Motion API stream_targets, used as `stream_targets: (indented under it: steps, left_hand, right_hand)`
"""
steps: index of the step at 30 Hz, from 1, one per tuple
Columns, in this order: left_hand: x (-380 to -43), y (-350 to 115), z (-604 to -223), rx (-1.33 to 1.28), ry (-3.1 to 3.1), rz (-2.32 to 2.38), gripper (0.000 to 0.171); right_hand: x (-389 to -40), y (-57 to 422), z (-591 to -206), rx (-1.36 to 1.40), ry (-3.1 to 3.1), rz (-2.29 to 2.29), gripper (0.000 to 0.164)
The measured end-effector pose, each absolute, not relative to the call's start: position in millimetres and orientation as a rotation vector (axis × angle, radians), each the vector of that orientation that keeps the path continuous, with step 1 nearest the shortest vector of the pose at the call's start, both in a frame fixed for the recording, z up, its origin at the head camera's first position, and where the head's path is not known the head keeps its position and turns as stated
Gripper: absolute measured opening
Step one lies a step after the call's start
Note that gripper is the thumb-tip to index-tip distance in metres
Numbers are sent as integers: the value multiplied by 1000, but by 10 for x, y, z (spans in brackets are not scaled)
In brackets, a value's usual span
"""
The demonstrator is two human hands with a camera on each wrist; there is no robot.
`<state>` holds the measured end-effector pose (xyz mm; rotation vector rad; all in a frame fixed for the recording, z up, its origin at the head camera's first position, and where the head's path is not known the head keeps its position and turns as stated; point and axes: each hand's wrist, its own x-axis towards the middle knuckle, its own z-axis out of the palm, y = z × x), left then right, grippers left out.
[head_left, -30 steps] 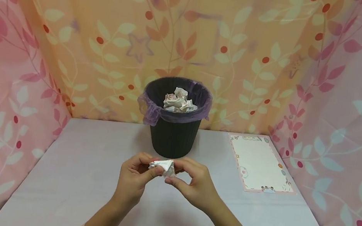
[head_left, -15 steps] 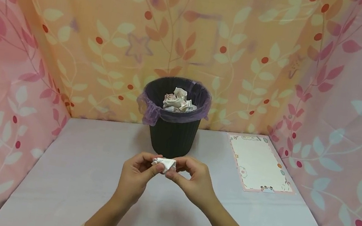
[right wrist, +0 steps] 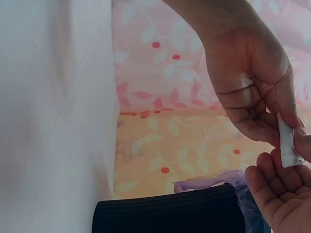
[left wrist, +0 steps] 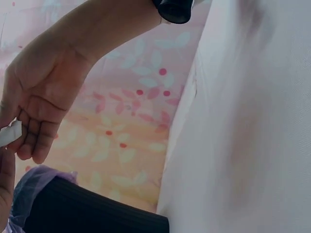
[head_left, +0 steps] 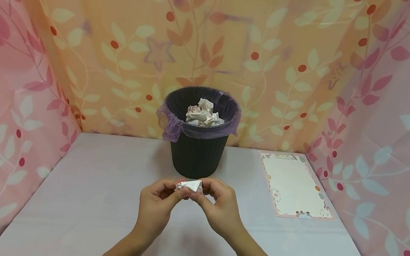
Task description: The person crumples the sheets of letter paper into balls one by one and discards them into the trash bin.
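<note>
Between my two hands is a small folded piece of white paper [head_left: 191, 185], held above the table in front of the bin. My left hand [head_left: 155, 206] pinches its left end between thumb and fingers. At the other end, my right hand [head_left: 222, 205] has its thumb on the near side and fingers behind. In the left wrist view the paper [left wrist: 10, 133] shows as a thin white strip at the edge. The right wrist view shows both hands meeting on the paper [right wrist: 288, 148], with the other fingers loosely bent.
A black bin [head_left: 197, 155] with a purple liner [head_left: 204, 133] stands behind my hands, crumpled paper [head_left: 205, 112] piled inside. A flat decorated sheet [head_left: 296, 186] lies on the white table [head_left: 92, 191] at the right. Patterned curtains [head_left: 128, 54] enclose three sides.
The paper has turned and looks flatter and more compact. Both thumbs have come together on its near side, and the left hand has shifted slightly right.
</note>
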<state>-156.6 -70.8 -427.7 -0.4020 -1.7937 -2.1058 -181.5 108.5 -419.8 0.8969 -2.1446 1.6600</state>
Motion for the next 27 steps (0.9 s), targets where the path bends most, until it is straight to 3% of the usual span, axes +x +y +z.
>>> stream_targets:
  steps: [11,27]
  left_hand:
    - [-1584,-680,-4261,-266,-1730,-2231,22]
    - [-1592,-622,-4297,-218,-1756,-2263,19]
  right_hand:
    - [-1831,1102,-4179,896,-2188,1647,30]
    - [-1844,1136,-4199,795,-2160,1973,23]
